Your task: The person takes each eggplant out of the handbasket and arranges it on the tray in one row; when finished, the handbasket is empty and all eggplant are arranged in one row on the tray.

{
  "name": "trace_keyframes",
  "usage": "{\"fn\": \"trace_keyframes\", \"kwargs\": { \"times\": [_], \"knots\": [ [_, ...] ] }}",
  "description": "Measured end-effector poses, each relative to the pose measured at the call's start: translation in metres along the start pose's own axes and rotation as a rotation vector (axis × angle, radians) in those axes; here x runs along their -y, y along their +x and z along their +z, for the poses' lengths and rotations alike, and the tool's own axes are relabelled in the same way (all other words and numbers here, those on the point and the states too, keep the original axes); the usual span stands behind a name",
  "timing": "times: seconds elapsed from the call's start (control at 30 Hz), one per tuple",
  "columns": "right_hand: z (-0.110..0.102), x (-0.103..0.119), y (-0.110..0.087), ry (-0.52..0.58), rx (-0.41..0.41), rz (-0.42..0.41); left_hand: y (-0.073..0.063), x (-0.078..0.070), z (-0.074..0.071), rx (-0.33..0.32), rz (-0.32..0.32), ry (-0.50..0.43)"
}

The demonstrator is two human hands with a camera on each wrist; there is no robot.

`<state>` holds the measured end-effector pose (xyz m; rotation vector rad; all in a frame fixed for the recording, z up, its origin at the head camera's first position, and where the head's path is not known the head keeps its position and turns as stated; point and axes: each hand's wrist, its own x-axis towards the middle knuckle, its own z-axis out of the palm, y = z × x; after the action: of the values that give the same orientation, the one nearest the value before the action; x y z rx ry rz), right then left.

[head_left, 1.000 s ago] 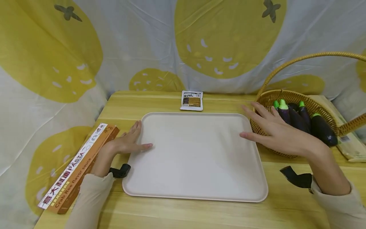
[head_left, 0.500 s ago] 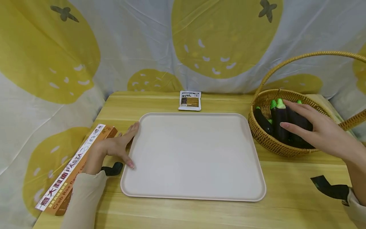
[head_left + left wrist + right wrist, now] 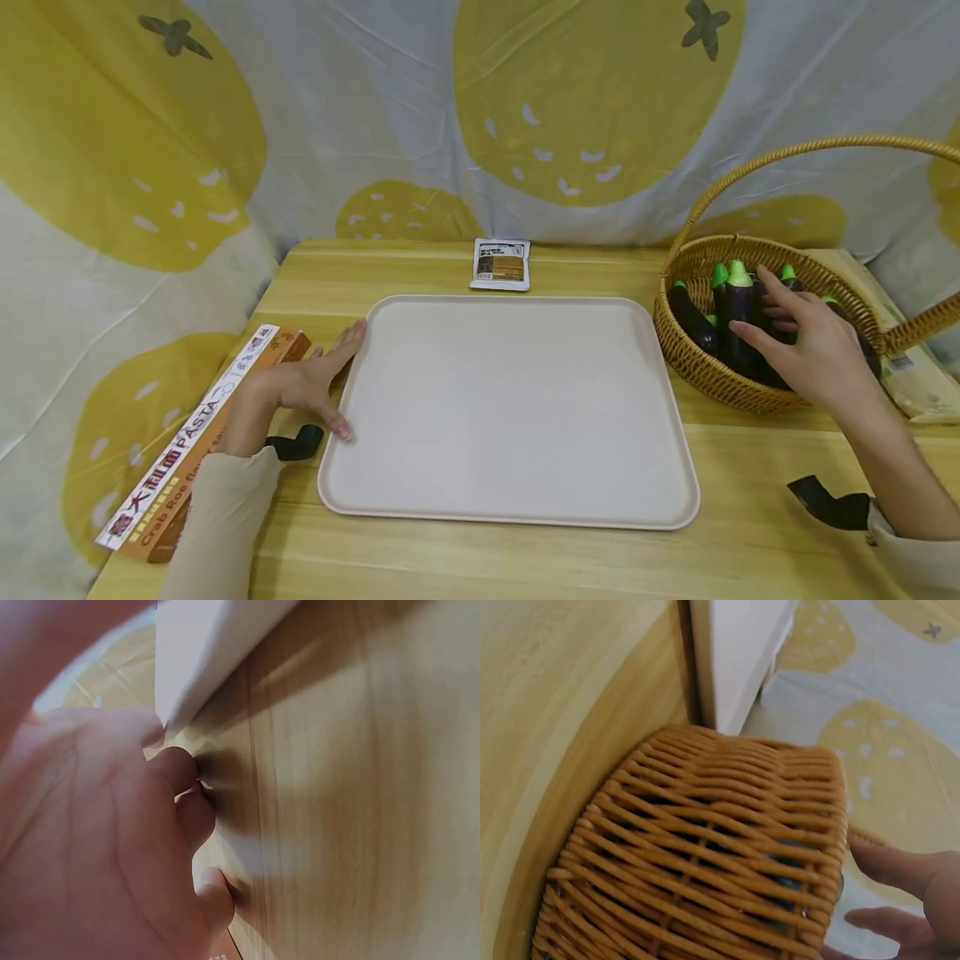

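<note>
My left hand (image 3: 311, 392) lies at the left edge of a white rectangular tray (image 3: 510, 408), fingers along the rim and thumb over the corner side. In the left wrist view the fingertips (image 3: 196, 817) of that hand touch the wooden table beside the tray. My right hand (image 3: 813, 342) hovers over a wicker basket (image 3: 705, 371), with thumb and index finger spread apart above dark eggplants (image 3: 742, 325) with green stems. Its other fingers bend down among the eggplants, partly hidden. From the right wrist, the basket's woven side (image 3: 705, 847) hides the eggplants.
A pasta box (image 3: 202, 433) lies slanted at the left, beneath the left forearm. Behind the tray lies a small sachet (image 3: 501, 265). A pale packet (image 3: 926, 383) lies right of the basket, whose tall handle (image 3: 810, 148) arches over it. A patterned cloth (image 3: 375, 100) hangs behind.
My right hand has moved from above the tray's right side to the basket, then shifted slightly left over the eggplants. My left hand has slid back, its thumb lower on the tray's edge.
</note>
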<state>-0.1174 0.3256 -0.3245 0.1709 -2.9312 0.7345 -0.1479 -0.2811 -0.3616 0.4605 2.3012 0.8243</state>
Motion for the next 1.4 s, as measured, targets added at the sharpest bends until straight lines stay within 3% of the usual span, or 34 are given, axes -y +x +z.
{"fn": "trace_keyframes", "kwargs": {
  "times": [0.37, 0.83, 1.1, 1.4],
  "knots": [
    [0.015, 0.008, 0.008, -0.05, -0.084, -0.062, -0.001, 0.001, -0.001, 0.011, 0.007, -0.014],
    [0.015, 0.002, 0.019, -0.084, -0.124, -0.157, 0.0, 0.003, -0.001, 0.0, -0.012, -0.001],
    [0.007, -0.002, 0.024, 0.004, -0.05, -0.141, 0.002, 0.004, 0.0, -0.002, -0.006, -0.015],
    [-0.007, -0.008, 0.032, 0.185, 0.143, 0.046, 0.0, 0.002, 0.0, -0.006, -0.025, -0.01]
  ]
}}
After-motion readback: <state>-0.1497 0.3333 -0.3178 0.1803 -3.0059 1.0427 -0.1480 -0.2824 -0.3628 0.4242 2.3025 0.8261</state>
